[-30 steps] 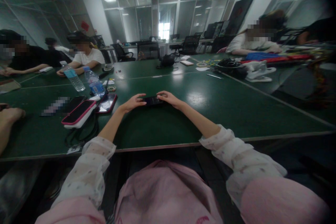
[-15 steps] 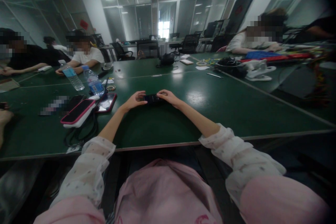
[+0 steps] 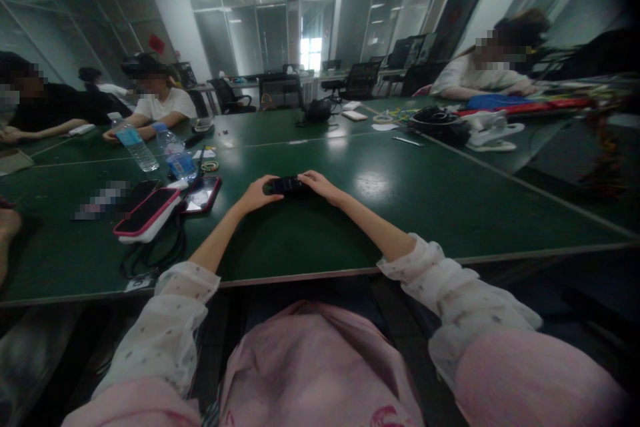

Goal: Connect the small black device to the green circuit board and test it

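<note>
A black phone (image 3: 287, 185) lies sideways between my hands, just above or on the green table, with small light marks on its dark screen. At its left end, my left hand (image 3: 257, 194) curls round it, thumb along the near edge and fingers at the far edge. My right hand (image 3: 321, 186) grips the opposite end, its fingertips over the upper right corner. Part of the phone's right side is hidden by those fingers.
Left of my hands on the green table (image 3: 310, 240) are a red-edged phone (image 3: 147, 212), another phone (image 3: 203, 193), black cords (image 3: 150, 257) and two water bottles (image 3: 134, 143) (image 3: 175, 152). Other people (image 3: 163, 103) sit around the table. Headphones (image 3: 435, 121) lie at the right.
My left hand's fingers, raised and spread a moment ago, have come down against the phone's left end. The right hand keeps its hold. The view has shifted slightly.
</note>
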`<state>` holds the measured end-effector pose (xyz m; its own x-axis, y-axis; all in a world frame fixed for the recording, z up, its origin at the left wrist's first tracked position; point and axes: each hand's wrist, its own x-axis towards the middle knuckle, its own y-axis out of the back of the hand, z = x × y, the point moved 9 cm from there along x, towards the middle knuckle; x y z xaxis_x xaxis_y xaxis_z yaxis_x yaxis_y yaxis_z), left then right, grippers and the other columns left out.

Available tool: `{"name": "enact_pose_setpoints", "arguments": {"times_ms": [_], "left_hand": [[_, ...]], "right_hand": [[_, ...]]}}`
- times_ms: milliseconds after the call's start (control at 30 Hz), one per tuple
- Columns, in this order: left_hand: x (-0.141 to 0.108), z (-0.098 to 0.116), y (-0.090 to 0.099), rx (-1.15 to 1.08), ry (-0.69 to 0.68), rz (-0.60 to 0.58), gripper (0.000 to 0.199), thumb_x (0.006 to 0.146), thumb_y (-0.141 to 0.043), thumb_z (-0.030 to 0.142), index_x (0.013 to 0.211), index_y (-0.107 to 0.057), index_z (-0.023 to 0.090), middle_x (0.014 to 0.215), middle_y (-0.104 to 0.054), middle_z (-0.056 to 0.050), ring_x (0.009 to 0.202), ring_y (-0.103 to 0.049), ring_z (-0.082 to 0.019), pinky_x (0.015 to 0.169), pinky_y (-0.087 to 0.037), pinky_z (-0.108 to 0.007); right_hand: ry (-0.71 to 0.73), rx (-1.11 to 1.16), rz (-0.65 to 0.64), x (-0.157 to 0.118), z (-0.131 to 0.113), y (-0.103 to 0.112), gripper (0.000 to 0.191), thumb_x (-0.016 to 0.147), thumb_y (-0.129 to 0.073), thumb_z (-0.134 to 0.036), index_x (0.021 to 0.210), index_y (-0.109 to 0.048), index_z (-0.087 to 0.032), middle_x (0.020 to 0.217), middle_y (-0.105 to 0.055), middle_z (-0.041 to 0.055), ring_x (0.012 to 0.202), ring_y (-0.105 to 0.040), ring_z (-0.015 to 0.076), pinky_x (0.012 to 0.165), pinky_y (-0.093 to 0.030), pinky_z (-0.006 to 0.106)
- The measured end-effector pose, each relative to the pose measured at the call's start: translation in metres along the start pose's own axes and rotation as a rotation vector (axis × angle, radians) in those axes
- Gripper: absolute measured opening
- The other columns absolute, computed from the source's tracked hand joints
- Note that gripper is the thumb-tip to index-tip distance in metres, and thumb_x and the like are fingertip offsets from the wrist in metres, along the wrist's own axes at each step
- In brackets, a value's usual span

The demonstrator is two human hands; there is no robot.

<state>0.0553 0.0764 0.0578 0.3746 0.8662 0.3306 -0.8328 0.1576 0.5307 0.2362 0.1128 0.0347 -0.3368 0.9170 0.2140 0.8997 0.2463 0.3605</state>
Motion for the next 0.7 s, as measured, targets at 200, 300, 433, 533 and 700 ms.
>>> {"name": "enact_pose_setpoints", "arguments": {"times_ms": [200, 300, 433, 533, 700], "left_hand": [[-0.001, -0.008, 0.001, -0.025, 0.055, 0.035, 0.059, 0.063, -0.077, 0.040, 0.115, -0.057, 0.020, 0.112, -0.062, -0.010, 0.107, -0.057, -0.027, 0.101, -0.036, -0.047], [-0.002, -0.010, 0.001, -0.001, 0.046, 0.032, 0.058, 0.065, -0.075, 0.042, 0.115, -0.057, 0.020, 0.112, -0.061, -0.010, 0.105, -0.057, -0.026, 0.099, -0.038, -0.046], [-0.003, -0.010, -0.002, 0.002, 0.047, 0.014, 0.064, 0.068, -0.073, 0.043, 0.123, -0.050, 0.020, 0.113, -0.060, -0.011, 0.103, -0.058, -0.026, 0.097, -0.039, -0.047], [-0.005, -0.004, -0.002, -0.043, 0.039, 0.021, 0.071, 0.069, -0.073, 0.039, 0.130, -0.041, 0.024, 0.113, -0.059, -0.010, 0.101, -0.059, -0.024, 0.097, -0.039, -0.047], [-0.007, 0.014, 0.004, 0.046, -0.063, 0.075, 0.051, 0.068, -0.073, 0.034, 0.115, -0.054, 0.025, 0.119, -0.054, -0.007, 0.110, -0.054, -0.025, 0.103, -0.036, -0.045]], "right_hand": [[0.012, -0.070, 0.027, 0.001, 0.001, 0.003, 0.046, 0.086, -0.047, -0.058, 0.105, -0.061, -0.018, 0.109, -0.061, 0.0090, 0.101, -0.055, 0.0219, 0.094, -0.041, 0.038], [0.008, -0.064, 0.049, 0.000, 0.000, 0.005, 0.045, 0.087, -0.045, -0.057, 0.106, -0.060, -0.019, 0.113, -0.060, 0.0093, 0.105, -0.054, 0.0226, 0.096, -0.040, 0.038], [-0.005, -0.047, 0.049, -0.001, -0.001, 0.005, 0.044, 0.088, -0.046, -0.056, 0.106, -0.060, -0.019, 0.112, -0.060, 0.0094, 0.104, -0.054, 0.0227, 0.094, -0.041, 0.038], [-0.015, -0.032, 0.056, -0.002, -0.001, 0.005, 0.043, 0.088, -0.046, -0.056, 0.105, -0.060, -0.019, 0.109, -0.061, 0.0082, 0.102, -0.053, 0.0221, 0.094, -0.041, 0.037], [-0.014, -0.037, 0.050, -0.001, 0.000, 0.005, 0.042, 0.088, -0.046, -0.055, 0.106, -0.059, -0.019, 0.110, -0.060, 0.0085, 0.103, -0.054, 0.0221, 0.094, -0.041, 0.038]]}}
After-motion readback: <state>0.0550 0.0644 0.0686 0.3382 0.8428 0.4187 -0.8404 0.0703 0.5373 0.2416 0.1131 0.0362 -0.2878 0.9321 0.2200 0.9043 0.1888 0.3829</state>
